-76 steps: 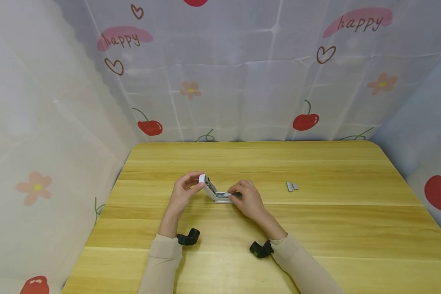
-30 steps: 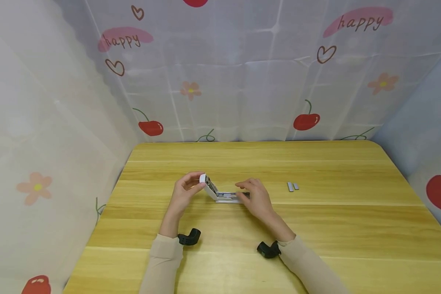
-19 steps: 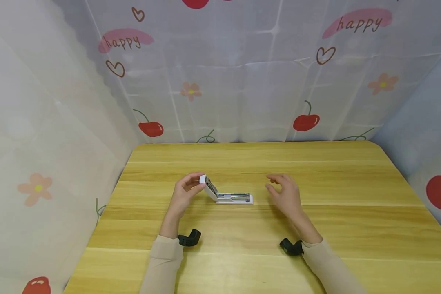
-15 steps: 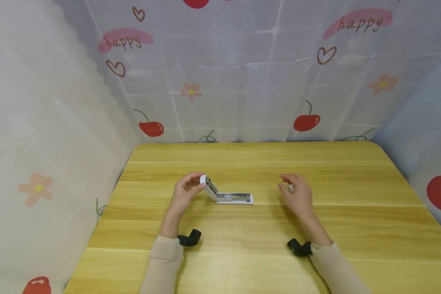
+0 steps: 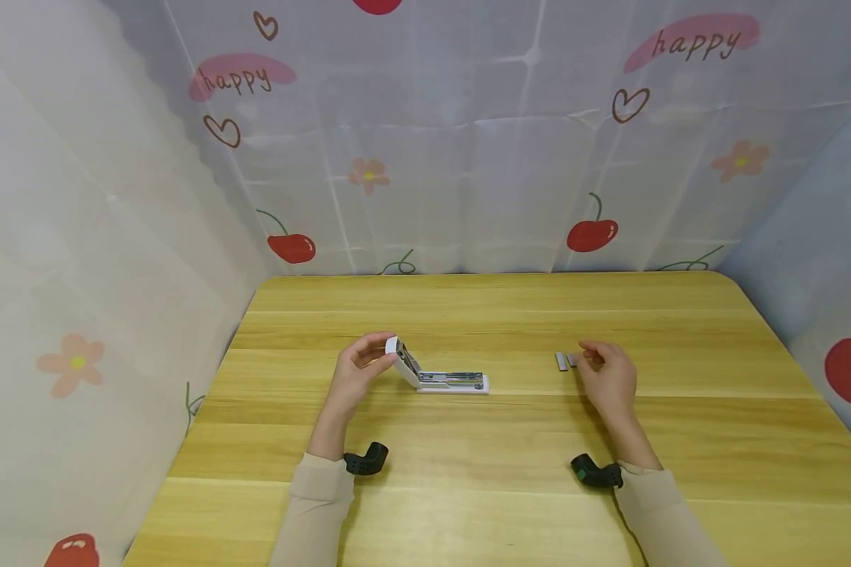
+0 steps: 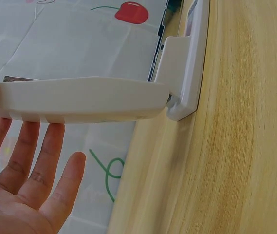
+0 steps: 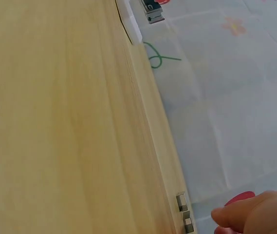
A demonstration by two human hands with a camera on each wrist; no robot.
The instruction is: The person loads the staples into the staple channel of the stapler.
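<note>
A white stapler (image 5: 454, 389) stands on the table with its top arm swung up and its metal magazine exposed. My left hand (image 5: 353, 370) pinches the raised end of that arm; in the left wrist view the thumb lies above the white arm (image 6: 80, 100) and fingertips support it from below. To the right lie a longer staple strip (image 5: 561, 361) and a shorter staple strip (image 5: 571, 360). My right hand (image 5: 612, 382) hovers right beside the shorter strip, fingers loosely bent and thumb tip overlapping its edge. In the right wrist view, the fingertips (image 7: 221, 214) stand apart from the strips.
The wooden table (image 5: 468, 465) reaches back to a patterned curtain (image 5: 461, 197) with cherries and flowers. Curtain walls also rise at the left and right sides. Each wrist carries a black camera mount (image 5: 596, 472).
My right hand has left the stapler's magazine and moved right to the staple strips, uncovering the whole magazine. My left hand keeps holding the raised arm in place.
</note>
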